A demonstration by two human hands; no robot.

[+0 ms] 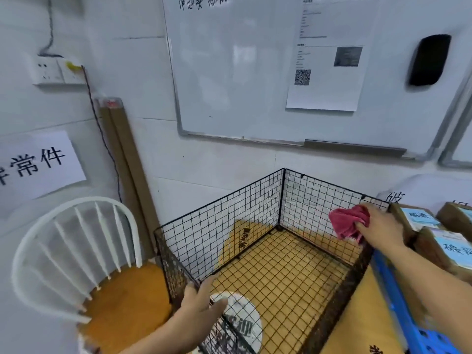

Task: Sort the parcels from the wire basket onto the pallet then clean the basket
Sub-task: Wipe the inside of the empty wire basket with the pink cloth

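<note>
Nearest, the left hand (201,298) grips the near-left top corner of the wire basket (219,226), fingers curled over the rim; a round white label hangs on the mesh just under it. The basket is a square cage of thin black wire grid — open at the top, nothing inside, tan cardboard showing through its floor (so there is free room across the whole interior). Its left wall stands just beside a chair (76,254) with a wooden seat and a white spindle back. On the right, a blue pallet (398,297) edge runs along the basket's right wall; three brown parcels (419,221) with pale blue labels sit on it. Farther in, the right hand (378,226) is closed on a crumpled red cloth (347,221), pressing it against the top rim of the right wall near the far corner. Beyond, a long cardboard tube (122,159) leans on the white wall; a whiteboard (242,72) hangs above.
</note>
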